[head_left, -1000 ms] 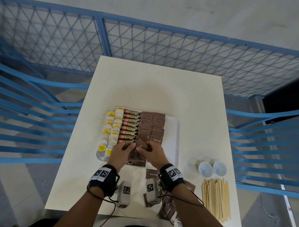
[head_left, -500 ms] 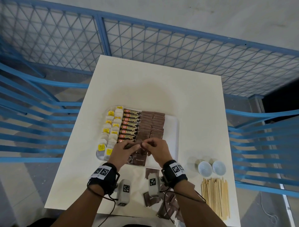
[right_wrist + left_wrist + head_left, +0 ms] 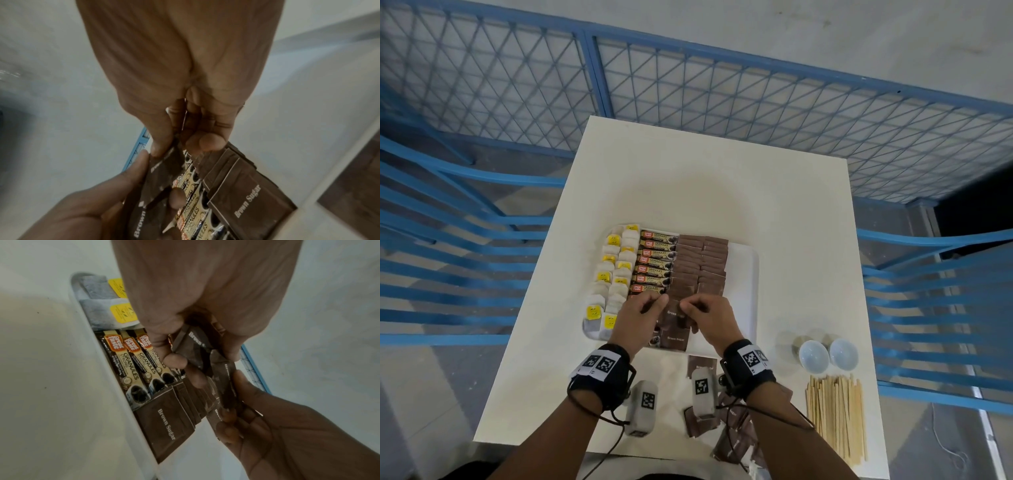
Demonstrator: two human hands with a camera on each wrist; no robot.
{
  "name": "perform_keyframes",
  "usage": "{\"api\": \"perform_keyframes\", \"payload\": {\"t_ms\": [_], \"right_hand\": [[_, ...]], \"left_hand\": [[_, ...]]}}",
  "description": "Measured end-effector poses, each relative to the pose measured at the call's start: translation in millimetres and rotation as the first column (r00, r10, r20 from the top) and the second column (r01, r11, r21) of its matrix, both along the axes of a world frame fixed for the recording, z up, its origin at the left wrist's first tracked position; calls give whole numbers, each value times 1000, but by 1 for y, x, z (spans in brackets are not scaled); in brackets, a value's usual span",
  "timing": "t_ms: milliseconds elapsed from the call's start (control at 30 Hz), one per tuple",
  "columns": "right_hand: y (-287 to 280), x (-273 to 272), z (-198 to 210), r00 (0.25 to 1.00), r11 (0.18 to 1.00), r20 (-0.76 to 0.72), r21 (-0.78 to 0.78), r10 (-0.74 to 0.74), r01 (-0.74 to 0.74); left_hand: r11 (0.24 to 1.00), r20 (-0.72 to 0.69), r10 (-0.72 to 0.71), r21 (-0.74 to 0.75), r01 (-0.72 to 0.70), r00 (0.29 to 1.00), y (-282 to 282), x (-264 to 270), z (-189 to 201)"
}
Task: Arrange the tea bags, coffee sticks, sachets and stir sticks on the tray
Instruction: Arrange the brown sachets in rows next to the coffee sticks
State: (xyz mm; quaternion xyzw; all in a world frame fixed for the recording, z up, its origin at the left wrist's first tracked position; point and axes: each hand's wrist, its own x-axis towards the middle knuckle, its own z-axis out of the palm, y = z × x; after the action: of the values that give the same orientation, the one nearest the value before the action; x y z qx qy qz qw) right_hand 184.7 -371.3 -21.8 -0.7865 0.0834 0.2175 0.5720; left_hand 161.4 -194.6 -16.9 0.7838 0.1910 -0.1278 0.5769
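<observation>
A white tray (image 3: 751,274) holds columns of tea bags (image 3: 613,270), coffee sticks (image 3: 654,262) and brown sugar sachets (image 3: 700,263). Both hands meet over the tray's near end. My left hand (image 3: 654,305) grips a small bunch of brown sachets (image 3: 191,344) between thumb and fingers. My right hand (image 3: 688,308) pinches one sachet (image 3: 164,155) from that bunch. More sachets (image 3: 676,337) lie flat under the hands. Loose sachets (image 3: 736,435) lie on the table by my right forearm. Wooden stir sticks (image 3: 835,421) lie at the front right.
Two small white cups (image 3: 813,354) stand right of the tray, above the stir sticks. The right strip of the tray shows bare white. The white table (image 3: 705,178) is ringed by blue railings (image 3: 448,260) on the left, right and far sides.
Both hands have shifted slightly farther over the tray. Their fingers have worked the held sachets between them. The rows on the tray have not moved.
</observation>
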Motion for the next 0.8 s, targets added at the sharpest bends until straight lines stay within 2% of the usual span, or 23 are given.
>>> {"api": "perform_keyframes", "payload": {"t_ms": [133, 267, 400, 533, 667, 800], "right_hand": [[-3, 2, 0, 998, 998, 15, -25, -57, 57], [-8, 0, -4, 997, 996, 28, -58, -70, 72], [-9, -6, -3, 998, 996, -50, -79, -41, 37], [-11, -13, -3, 995, 997, -101, -68, 24, -31], [-19, -10, -1, 996, 998, -86, -55, -29, 24], [-33, 1, -7, 983, 971, -12, -161, -181, 177]], "left_hand": [[993, -106, 51, -96, -62, 993, -1, 0, 3], [980, -134, -34, -197, 7, 990, -3, -5, 11], [983, -112, -4, -181, -17, 994, 0, -6, 4], [996, -91, -7, -94, -2, 996, 1, -9, -6], [989, -164, 5, -145, -29, 986, -2, -10, -5], [969, -215, -5, -242, -49, 977, -1, -10, -1]]}}
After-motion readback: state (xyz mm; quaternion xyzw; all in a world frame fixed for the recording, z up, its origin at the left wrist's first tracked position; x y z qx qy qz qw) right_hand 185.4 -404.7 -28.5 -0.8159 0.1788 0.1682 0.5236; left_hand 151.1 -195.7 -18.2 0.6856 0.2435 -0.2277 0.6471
